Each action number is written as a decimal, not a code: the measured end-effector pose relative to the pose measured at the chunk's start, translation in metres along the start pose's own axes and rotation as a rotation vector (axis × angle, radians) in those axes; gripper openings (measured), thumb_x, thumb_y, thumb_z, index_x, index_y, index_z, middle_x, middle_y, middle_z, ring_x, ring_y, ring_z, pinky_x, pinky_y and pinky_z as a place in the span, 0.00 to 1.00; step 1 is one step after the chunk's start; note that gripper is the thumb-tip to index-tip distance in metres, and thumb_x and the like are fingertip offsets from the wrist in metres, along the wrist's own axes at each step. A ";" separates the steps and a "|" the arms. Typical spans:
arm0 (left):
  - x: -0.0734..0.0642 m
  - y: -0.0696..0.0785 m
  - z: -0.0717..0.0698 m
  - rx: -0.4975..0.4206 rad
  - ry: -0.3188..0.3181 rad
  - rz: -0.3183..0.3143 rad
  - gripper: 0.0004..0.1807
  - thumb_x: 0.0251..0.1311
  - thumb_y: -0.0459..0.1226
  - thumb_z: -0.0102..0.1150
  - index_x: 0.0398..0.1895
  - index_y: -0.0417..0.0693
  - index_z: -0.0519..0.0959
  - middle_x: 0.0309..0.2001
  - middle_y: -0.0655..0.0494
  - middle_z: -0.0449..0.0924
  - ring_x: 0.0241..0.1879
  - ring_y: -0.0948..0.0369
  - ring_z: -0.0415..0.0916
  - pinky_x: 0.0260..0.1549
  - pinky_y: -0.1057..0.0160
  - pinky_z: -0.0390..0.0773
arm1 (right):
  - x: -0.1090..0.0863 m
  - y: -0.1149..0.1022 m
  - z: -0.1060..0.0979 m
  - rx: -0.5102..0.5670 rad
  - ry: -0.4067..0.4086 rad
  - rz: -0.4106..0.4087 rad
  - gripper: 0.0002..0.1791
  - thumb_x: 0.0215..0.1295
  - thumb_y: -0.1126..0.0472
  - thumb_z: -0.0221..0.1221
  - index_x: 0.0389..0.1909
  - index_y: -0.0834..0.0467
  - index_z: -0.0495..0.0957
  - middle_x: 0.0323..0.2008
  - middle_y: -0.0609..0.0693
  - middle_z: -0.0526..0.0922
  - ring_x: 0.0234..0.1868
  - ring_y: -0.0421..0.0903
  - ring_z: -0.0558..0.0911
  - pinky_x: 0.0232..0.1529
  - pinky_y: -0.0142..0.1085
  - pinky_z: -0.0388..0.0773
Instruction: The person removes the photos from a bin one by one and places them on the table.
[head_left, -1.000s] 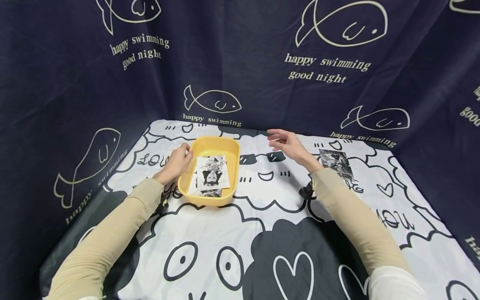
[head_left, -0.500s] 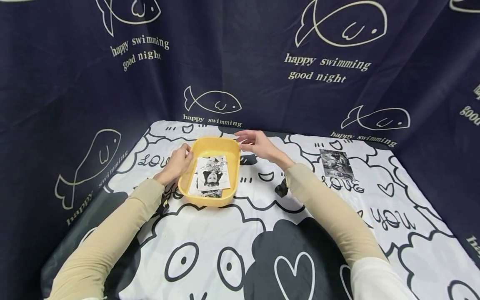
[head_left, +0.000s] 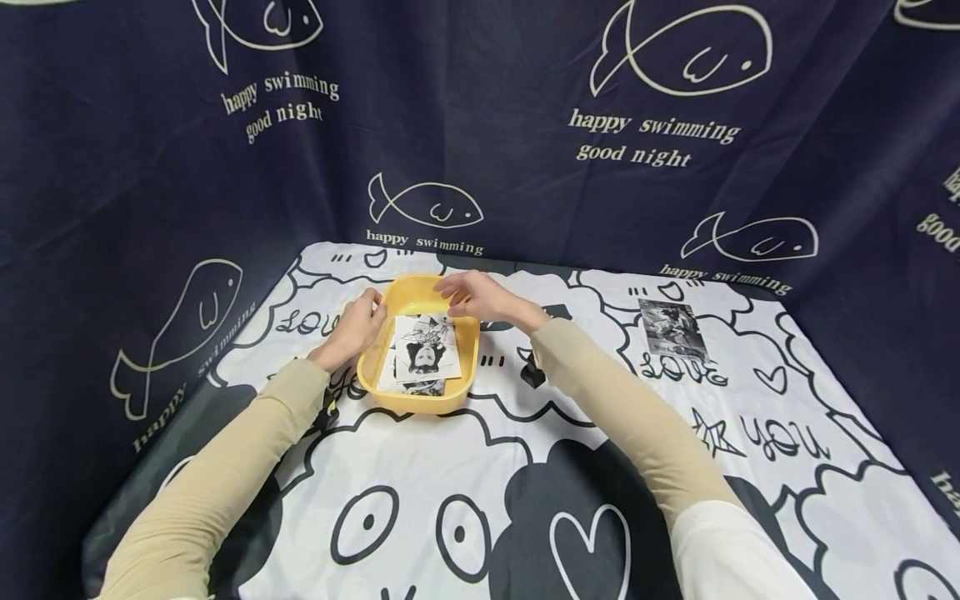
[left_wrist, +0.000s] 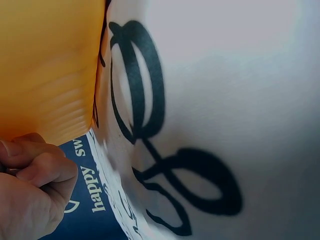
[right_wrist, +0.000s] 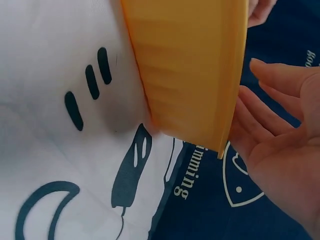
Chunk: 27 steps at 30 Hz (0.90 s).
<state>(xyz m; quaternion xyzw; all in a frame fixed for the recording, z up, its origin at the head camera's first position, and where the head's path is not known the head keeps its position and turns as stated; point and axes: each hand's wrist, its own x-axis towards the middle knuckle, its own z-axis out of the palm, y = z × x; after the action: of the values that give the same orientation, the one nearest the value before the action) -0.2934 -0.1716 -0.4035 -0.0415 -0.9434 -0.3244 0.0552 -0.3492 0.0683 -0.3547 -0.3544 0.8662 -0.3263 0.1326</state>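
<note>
A yellow plastic bin (head_left: 416,404) stands on the patterned cloth, left of centre in the head view. Several black-and-white photo prints (head_left: 426,357) lie overlapped inside it. My left hand (head_left: 357,327) grips the bin's left rim; in the left wrist view, its curled fingers (left_wrist: 47,167) meet the yellow wall. Over the right rim, toward the back, hovers my right hand (head_left: 483,298), fingers loosely bent and holding nothing. In the right wrist view, its thumb and fingers are spread around the rim, and contact is hard to tell.
Another black-and-white photo print (head_left: 672,331) lies flat on the cloth (head_left: 420,483) at the right. A dark blue fish-print curtain (head_left: 525,200) hangs behind and at both sides of the table.
My right hand has swept left, from above the cloth to over the bin's right rim. The left hand, bin and prints have stayed in place.
</note>
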 end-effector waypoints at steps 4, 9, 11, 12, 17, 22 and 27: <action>0.000 -0.001 0.000 -0.002 -0.004 -0.001 0.12 0.71 0.37 0.39 0.48 0.37 0.68 0.30 0.43 0.75 0.23 0.56 0.71 0.21 0.65 0.71 | 0.009 0.000 0.005 -0.124 -0.049 -0.002 0.28 0.58 0.72 0.62 0.62 0.64 0.71 0.58 0.62 0.78 0.51 0.54 0.82 0.54 0.39 0.78; 0.000 -0.002 0.000 0.000 -0.007 0.000 0.13 0.72 0.38 0.39 0.48 0.37 0.68 0.29 0.43 0.74 0.23 0.57 0.71 0.20 0.66 0.71 | 0.017 0.000 0.008 -0.258 -0.099 0.034 0.31 0.57 0.70 0.63 0.63 0.61 0.70 0.59 0.58 0.78 0.53 0.54 0.80 0.55 0.39 0.77; 0.000 -0.002 0.000 -0.003 -0.004 0.000 0.13 0.72 0.38 0.39 0.48 0.37 0.68 0.29 0.43 0.74 0.22 0.57 0.71 0.20 0.66 0.71 | 0.019 0.000 0.008 -0.310 -0.116 0.051 0.31 0.57 0.70 0.63 0.64 0.60 0.70 0.60 0.57 0.77 0.54 0.54 0.80 0.55 0.39 0.76; 0.000 -0.002 -0.001 -0.004 -0.002 0.001 0.12 0.71 0.37 0.39 0.48 0.37 0.68 0.29 0.43 0.74 0.22 0.57 0.71 0.20 0.66 0.71 | 0.020 -0.001 0.009 -0.330 -0.125 0.056 0.32 0.57 0.70 0.63 0.64 0.60 0.69 0.60 0.57 0.77 0.54 0.54 0.79 0.55 0.39 0.76; 0.001 0.000 -0.001 0.004 0.006 -0.002 0.12 0.71 0.37 0.41 0.48 0.37 0.69 0.29 0.44 0.75 0.23 0.57 0.71 0.21 0.66 0.70 | 0.025 -0.001 0.011 -0.436 -0.176 0.064 0.34 0.55 0.71 0.63 0.65 0.61 0.69 0.63 0.56 0.75 0.60 0.52 0.76 0.62 0.40 0.72; 0.001 0.001 0.000 0.008 0.008 -0.005 0.12 0.71 0.37 0.41 0.48 0.37 0.69 0.28 0.45 0.74 0.22 0.58 0.70 0.21 0.66 0.69 | 0.027 0.000 0.015 -0.505 -0.192 0.085 0.35 0.52 0.72 0.63 0.65 0.62 0.69 0.64 0.54 0.74 0.65 0.50 0.72 0.68 0.39 0.66; 0.001 -0.001 0.001 -0.004 -0.001 -0.003 0.12 0.71 0.37 0.40 0.47 0.37 0.68 0.27 0.46 0.73 0.21 0.59 0.69 0.20 0.66 0.70 | 0.027 -0.002 0.019 -0.564 -0.216 0.147 0.33 0.54 0.73 0.59 0.64 0.59 0.70 0.63 0.53 0.74 0.63 0.49 0.72 0.66 0.39 0.67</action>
<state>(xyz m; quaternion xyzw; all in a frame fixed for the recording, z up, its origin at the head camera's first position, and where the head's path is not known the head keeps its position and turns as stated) -0.2949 -0.1716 -0.4042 -0.0402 -0.9429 -0.3263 0.0542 -0.3584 0.0390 -0.3676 -0.3460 0.9269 -0.0230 0.1436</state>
